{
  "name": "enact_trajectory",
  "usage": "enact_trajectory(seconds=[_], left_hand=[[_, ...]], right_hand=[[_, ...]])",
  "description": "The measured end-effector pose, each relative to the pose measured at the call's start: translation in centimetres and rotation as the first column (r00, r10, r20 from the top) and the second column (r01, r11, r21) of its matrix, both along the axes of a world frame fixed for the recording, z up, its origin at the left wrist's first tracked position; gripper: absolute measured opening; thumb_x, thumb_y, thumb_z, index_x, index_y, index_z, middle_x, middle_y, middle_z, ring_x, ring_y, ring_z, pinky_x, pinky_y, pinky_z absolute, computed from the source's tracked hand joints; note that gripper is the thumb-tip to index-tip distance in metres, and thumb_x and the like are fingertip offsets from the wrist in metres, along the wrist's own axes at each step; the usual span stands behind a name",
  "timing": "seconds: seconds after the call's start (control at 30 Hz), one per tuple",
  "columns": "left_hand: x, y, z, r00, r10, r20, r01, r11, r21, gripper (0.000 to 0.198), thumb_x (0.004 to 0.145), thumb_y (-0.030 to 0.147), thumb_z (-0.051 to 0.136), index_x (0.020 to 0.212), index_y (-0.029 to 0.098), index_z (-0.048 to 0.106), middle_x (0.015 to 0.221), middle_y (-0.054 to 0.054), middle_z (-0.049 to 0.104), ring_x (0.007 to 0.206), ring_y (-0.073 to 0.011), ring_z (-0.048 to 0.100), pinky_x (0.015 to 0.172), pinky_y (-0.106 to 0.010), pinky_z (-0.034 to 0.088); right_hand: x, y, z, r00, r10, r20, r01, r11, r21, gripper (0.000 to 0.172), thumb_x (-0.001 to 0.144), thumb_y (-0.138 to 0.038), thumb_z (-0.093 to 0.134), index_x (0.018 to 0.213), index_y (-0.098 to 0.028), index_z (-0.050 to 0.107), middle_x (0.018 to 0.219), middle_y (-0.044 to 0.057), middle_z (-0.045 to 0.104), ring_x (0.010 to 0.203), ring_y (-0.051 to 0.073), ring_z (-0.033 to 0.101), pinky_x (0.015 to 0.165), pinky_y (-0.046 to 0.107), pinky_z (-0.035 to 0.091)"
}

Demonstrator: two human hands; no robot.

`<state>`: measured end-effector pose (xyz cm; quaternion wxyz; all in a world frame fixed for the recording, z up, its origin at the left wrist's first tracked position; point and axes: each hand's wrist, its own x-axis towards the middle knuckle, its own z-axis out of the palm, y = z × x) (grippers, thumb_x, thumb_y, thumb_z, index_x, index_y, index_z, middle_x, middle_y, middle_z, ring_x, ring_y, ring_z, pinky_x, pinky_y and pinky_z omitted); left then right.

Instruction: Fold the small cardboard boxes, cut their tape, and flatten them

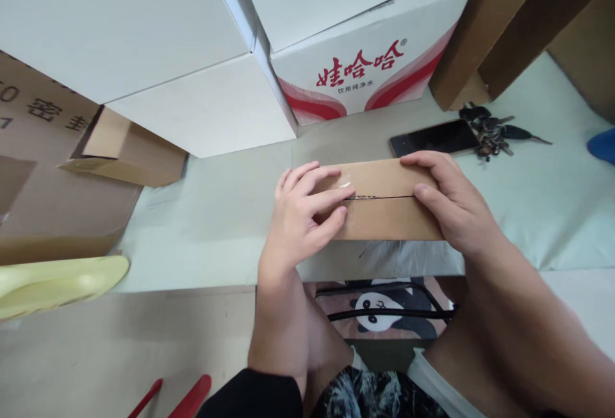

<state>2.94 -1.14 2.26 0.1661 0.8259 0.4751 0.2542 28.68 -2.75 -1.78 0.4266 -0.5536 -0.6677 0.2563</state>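
Observation:
A small brown cardboard box lies in front of me at the near edge of the cloth-covered table. Its two flaps meet along a seam, and a short piece of clear tape shows near the left end. My left hand grips the box's left end, with fingers spread over the top and a fingertip at the seam. On the right end, my right hand has its thumb by the seam and its fingers at the far edge. The undersides of the box are hidden.
Behind the box lie a dark phone and a bunch of keys. White cartons and a red-and-white water carton stand at the back. Large brown boxes are at left; a yellow-green plastic object juts in.

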Motion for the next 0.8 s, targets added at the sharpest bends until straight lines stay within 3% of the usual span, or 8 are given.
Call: enact_trajectory(seconds=[0.13,0.43,0.6,0.7,0.8], left_hand=[[-0.2,0.3,-0.1,0.996,-0.004,0.087,0.005,1.0,-0.013,0.032,0.092,0.035,0.06,0.121,0.028,0.073,0.13,-0.005,0.074,0.135,-0.0307,0.058,0.122,-0.055,0.034],[0.1,0.2,-0.2,0.999,0.006,0.048,-0.007,0.999,0.037,0.025,0.094,0.031,0.058,0.109,0.027,0.077,0.127,-0.006,0.074,0.131,-0.0305,0.06,0.12,-0.056,0.037],[0.1,0.4,-0.3,0.999,-0.012,0.032,0.01,0.998,0.062,0.025,0.095,0.03,0.058,0.111,0.025,0.076,0.127,-0.007,0.074,0.13,-0.0305,0.062,0.119,-0.056,0.039],[0.1,0.4,-0.3,1.0,-0.004,0.023,0.002,0.997,0.072,0.025,0.095,0.031,0.057,0.111,0.026,0.076,0.128,-0.007,0.073,0.131,-0.0302,0.061,0.118,-0.055,0.04],[0.2,0.3,-0.1,1.0,0.018,0.002,-0.018,0.997,0.068,0.025,0.096,0.03,0.056,0.111,0.026,0.076,0.129,-0.006,0.073,0.133,-0.0293,0.059,0.119,-0.054,0.04]], right_hand=[[0.0,0.0,0.0,1.0,0.0,0.007,0.0,1.0,0.005,0.034,0.097,-0.045,0.051,0.125,-0.032,0.065,0.13,0.009,0.065,0.126,0.034,0.059,0.11,0.058,0.049],[0.6,0.1,-0.7,0.998,-0.029,-0.061,0.029,1.0,-0.002,0.035,0.099,-0.046,0.046,0.126,-0.033,0.065,0.138,0.008,0.063,0.135,0.032,0.057,0.117,0.057,0.046],[2.8,1.2,-2.6,0.954,-0.259,-0.153,0.257,0.966,-0.038,0.033,0.093,-0.042,0.056,0.121,-0.029,0.067,0.123,0.01,0.068,0.116,0.031,0.068,0.099,0.054,0.057],[4.2,2.3,-3.2,0.893,-0.445,-0.072,0.446,0.895,0.002,0.029,0.084,-0.034,0.06,0.11,-0.025,0.07,0.114,0.011,0.069,0.106,0.029,0.069,0.091,0.05,0.059],[5.8,3.2,-3.7,0.817,-0.569,0.094,0.572,0.821,0.006,0.031,0.079,-0.028,0.055,0.104,-0.022,0.071,0.114,0.012,0.068,0.112,0.029,0.066,0.097,0.049,0.055]])
